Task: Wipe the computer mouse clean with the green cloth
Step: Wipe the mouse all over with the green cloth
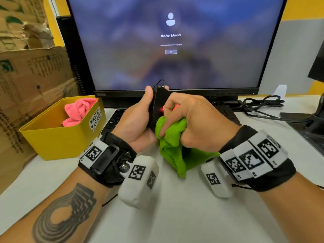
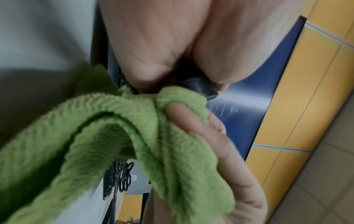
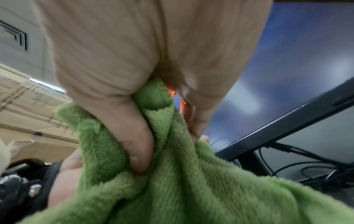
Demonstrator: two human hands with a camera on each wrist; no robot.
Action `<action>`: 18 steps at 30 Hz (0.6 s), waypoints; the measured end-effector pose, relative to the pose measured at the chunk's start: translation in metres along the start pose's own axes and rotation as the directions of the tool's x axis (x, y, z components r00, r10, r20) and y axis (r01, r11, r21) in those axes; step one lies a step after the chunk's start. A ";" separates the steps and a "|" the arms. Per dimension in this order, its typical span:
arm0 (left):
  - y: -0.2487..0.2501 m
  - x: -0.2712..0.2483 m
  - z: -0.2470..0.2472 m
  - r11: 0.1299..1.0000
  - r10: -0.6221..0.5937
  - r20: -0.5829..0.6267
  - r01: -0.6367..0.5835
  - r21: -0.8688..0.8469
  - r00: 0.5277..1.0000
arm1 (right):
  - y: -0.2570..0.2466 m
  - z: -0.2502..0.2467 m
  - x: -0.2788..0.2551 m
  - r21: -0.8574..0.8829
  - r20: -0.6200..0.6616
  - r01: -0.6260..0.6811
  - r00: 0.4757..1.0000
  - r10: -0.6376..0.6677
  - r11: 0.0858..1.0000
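Note:
In the head view my left hand point(image 1: 152, 95) grips a black wired computer mouse point(image 1: 157, 102) and holds it upright above the desk, thumb on its left side. A red light glows on the face turned to my right hand. My right hand point(image 1: 168, 120) grips a bunched green cloth point(image 1: 175, 151) and presses it against the mouse's lower part. The cloth's free end hangs down between my wrists. The left wrist view shows my left hand point(image 2: 184, 81) around the mouse point(image 2: 199, 86), with the cloth point(image 2: 124, 128) against it. In the right wrist view my right hand point(image 3: 166, 133) clutches the cloth point(image 3: 182, 189).
A yellow waste basket point(image 1: 52, 137) with a pink cloth point(image 1: 78, 109) stands at the left, beside cardboard boxes point(image 1: 31, 71). A lit monitor point(image 1: 171, 46) stands behind my hands, with a black keyboard point(image 1: 114, 118) under them. Black cables point(image 1: 263, 104) and a dark stand base point(image 1: 312, 123) lie to the right.

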State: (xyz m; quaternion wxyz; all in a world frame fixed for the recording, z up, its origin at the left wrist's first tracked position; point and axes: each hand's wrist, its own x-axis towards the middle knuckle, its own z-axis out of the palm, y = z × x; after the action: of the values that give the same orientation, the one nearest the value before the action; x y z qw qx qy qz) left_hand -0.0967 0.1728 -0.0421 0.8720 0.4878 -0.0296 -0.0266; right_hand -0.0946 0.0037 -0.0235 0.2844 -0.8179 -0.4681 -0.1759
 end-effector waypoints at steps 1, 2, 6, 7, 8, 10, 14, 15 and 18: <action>0.001 0.000 0.000 1.000 0.008 0.013 -0.008 0.000 1.000 | 0.002 -0.003 -0.001 -0.025 0.001 -0.027 1.000 0.027 0.999; 0.003 -0.001 0.000 1.000 0.012 0.034 -0.012 -0.003 0.999 | 0.005 -0.006 -0.003 -0.049 -0.016 -0.059 0.998 0.059 0.997; 0.008 -0.002 -0.004 0.998 0.037 0.094 -0.042 0.047 0.995 | 0.023 -0.020 -0.007 -0.097 -0.189 -0.220 0.962 0.199 0.971; 0.008 -0.002 -0.004 0.997 0.035 0.114 -0.042 0.062 0.993 | 0.028 -0.024 -0.007 -0.073 -0.224 -0.249 0.948 0.228 0.966; 0.008 -0.003 -0.004 0.996 0.027 0.126 -0.038 0.080 0.992 | 0.031 -0.029 -0.008 -0.035 -0.256 -0.265 0.934 0.248 0.964; 0.007 -0.004 -0.005 0.989 0.025 0.130 -0.044 0.141 0.991 | 0.032 -0.037 -0.009 0.058 -0.322 -0.248 0.912 0.253 0.967; 0.003 -0.004 -0.004 0.955 0.069 0.139 -0.106 0.276 0.988 | 0.024 -0.045 -0.009 0.143 -0.420 -0.124 0.891 0.173 0.982; 0.002 -0.005 -0.004 0.948 0.082 0.146 -0.122 0.295 0.986 | 0.023 -0.045 -0.008 0.146 -0.432 -0.093 0.889 0.148 0.985; -0.001 -0.006 -0.003 0.943 0.109 0.196 -0.164 0.290 0.975 | 0.017 -0.045 -0.007 0.170 -0.448 -0.018 0.889 0.094 0.985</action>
State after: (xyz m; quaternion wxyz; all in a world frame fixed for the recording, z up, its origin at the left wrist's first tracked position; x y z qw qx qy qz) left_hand -0.1025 0.1752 -0.0447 0.7800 0.6089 -0.1444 -0.0044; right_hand -0.0844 -0.0365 0.0021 0.4560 -0.7416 -0.3773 -0.3158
